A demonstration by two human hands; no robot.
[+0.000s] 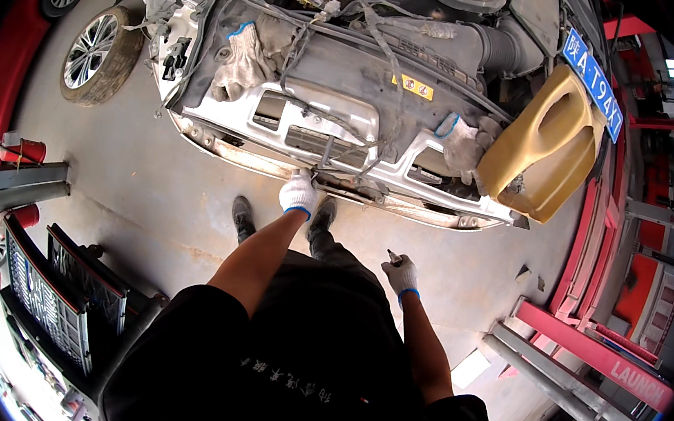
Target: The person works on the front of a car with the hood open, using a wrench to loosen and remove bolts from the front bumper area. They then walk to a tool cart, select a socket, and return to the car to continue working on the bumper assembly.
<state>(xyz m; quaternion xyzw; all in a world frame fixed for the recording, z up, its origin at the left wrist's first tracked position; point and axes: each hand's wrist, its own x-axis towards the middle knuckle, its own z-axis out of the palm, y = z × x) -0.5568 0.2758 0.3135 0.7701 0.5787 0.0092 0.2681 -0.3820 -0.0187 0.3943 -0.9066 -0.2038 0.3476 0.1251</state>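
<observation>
My left hand (pixel 298 193), in a white knit glove with a blue cuff, reaches to the front edge of the car's silver front panel (pixel 335 110). Its fingers are bent together at the lower beam (pixel 236 153), below a thin upright rod; what they grip is hidden. Lower and to the right, away from the car, my right hand (pixel 401 276) wears a matching glove. It is closed around a small, dark, slim tool (pixel 391 255), whose tip sticks out past the fingers; its exact kind is too small to tell.
Spare gloves (pixel 243 63) and another glove (pixel 463 146) lie on the panel. A gold plastic jug with a cut side (pixel 542 146) stands at its right end, by a blue plate (pixel 593 83). Around are a wheel (pixel 100 56), a removed grille (pixel 49 295), lift arms (pixel 586 343) and a red car (pixel 8 53).
</observation>
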